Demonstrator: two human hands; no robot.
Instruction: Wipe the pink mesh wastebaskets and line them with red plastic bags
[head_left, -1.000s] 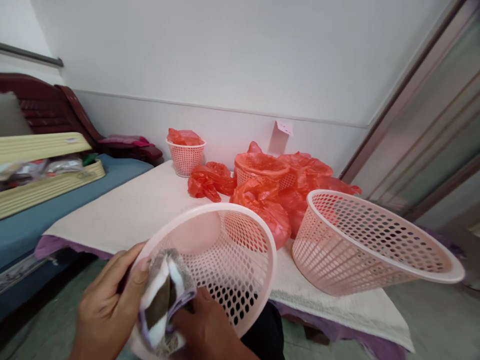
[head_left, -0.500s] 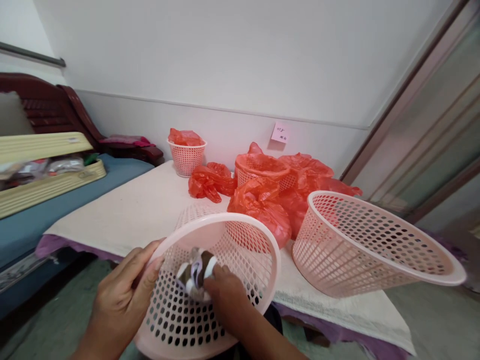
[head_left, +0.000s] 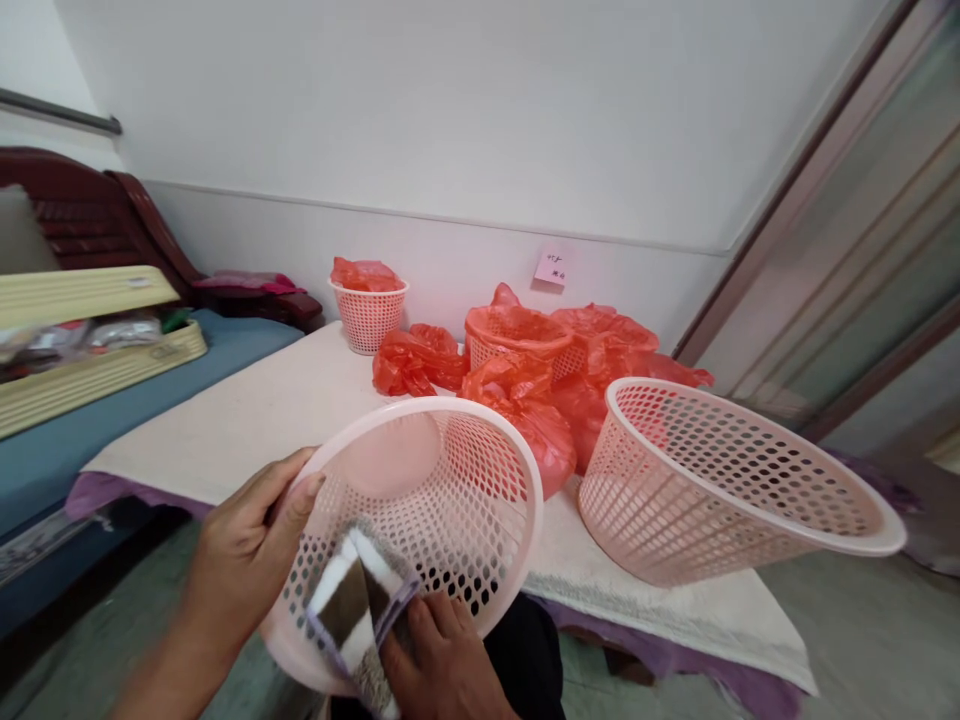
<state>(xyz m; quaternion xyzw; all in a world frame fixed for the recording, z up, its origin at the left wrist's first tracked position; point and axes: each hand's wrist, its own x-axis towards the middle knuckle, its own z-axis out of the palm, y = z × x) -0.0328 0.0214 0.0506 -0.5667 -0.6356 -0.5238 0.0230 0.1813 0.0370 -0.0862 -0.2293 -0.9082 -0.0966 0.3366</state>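
A pale pink perforated plastic basket (head_left: pixel 480 480) is tilted with its mouth toward me, above the front edge of the table. My left hand (head_left: pixel 247 540) grips its rim on the left, thumb inside and fingers outside. A striped cloth (head_left: pixel 352 600) in brown, white and grey with a lilac edge lies against the basket's lower inner wall. My right hand (head_left: pixel 435 650) is closed on the cloth near the lower rim. To the right, a second pink basket (head_left: pixel 675 500) stands on the table with its mouth up.
Red plastic bags (head_left: pixel 525 400) lie in a heap at the back, around a bag-lined basket (head_left: pixel 517 325). A small basket (head_left: pixel 371 315) with a red bag stands further left. A cream cloth (head_left: pixel 195 440) covers the table. A yellow case (head_left: pixel 97 370) lies on the left.
My right hand has drawn the cloth from deeper inside the basket down toward the near rim, where it is spread wider. The basket has tipped, showing its bottom. My left hand keeps its grip.
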